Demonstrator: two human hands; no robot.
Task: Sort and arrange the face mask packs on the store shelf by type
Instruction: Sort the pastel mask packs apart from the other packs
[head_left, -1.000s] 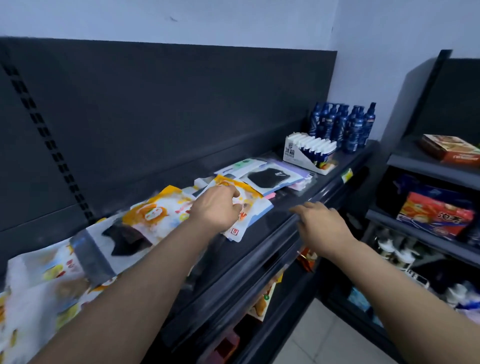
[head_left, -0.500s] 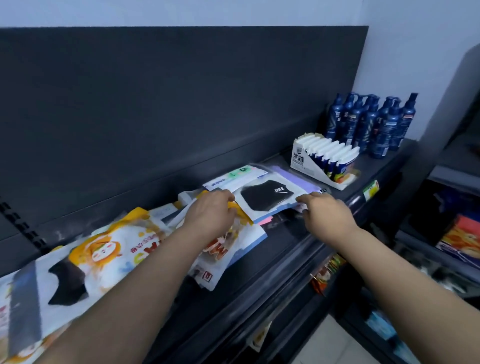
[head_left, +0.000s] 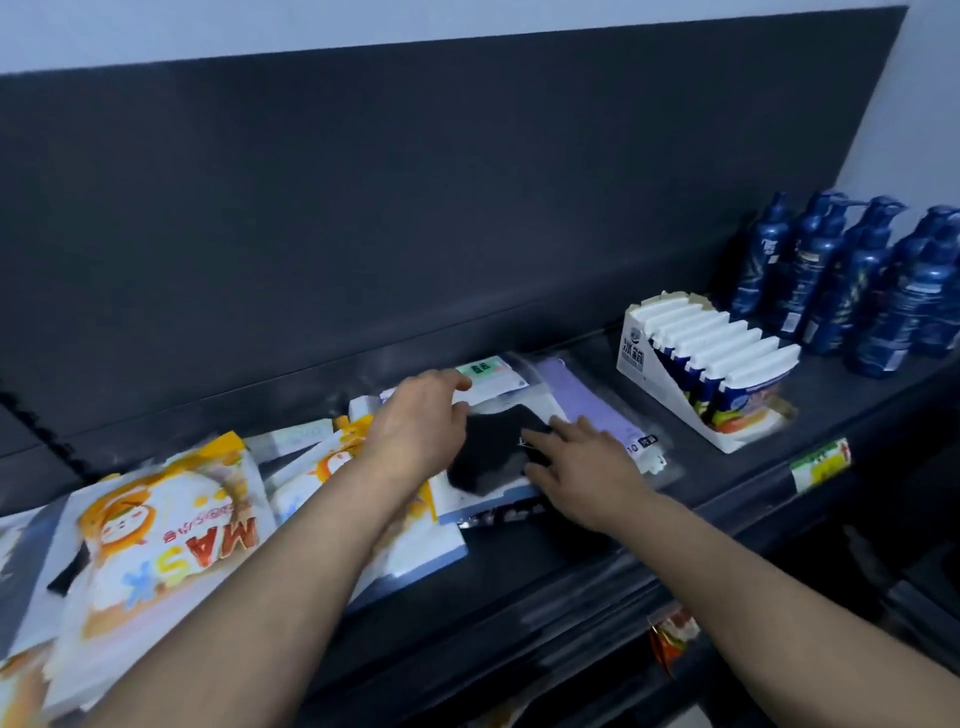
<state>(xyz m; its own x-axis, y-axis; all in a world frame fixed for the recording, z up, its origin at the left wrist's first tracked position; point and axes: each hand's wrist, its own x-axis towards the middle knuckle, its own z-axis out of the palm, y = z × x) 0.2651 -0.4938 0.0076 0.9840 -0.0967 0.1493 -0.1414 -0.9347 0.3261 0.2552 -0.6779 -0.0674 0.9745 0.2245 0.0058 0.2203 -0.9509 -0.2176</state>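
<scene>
Face mask packs lie flat along the dark shelf (head_left: 519, 587). Orange cartoon mask packs (head_left: 166, 519) overlap at the left, and another orange pack (head_left: 332, 460) shows beside my left forearm. In the middle a clear pack with a black mask (head_left: 488, 462) lies over a purple pack (head_left: 587, 400) and next to a white pack with a green label (head_left: 485, 370). My left hand (head_left: 421, 421) reaches over the stack, its fingertips touching the green-labelled pack. My right hand (head_left: 576, 467) rests flat on the black mask pack with fingers spread.
A white display box of white-capped tubes (head_left: 701, 374) stands right of the packs. Several blue pump bottles (head_left: 857, 280) fill the far right corner. A yellow-green price tag (head_left: 821, 462) sits on the shelf's front rail. A snack packet (head_left: 670, 634) shows on the shelf below.
My left hand left the orange pack and moved right to the green-labelled pack. My right hand moved from the shelf's front edge onto the black mask pack. The view shifted right.
</scene>
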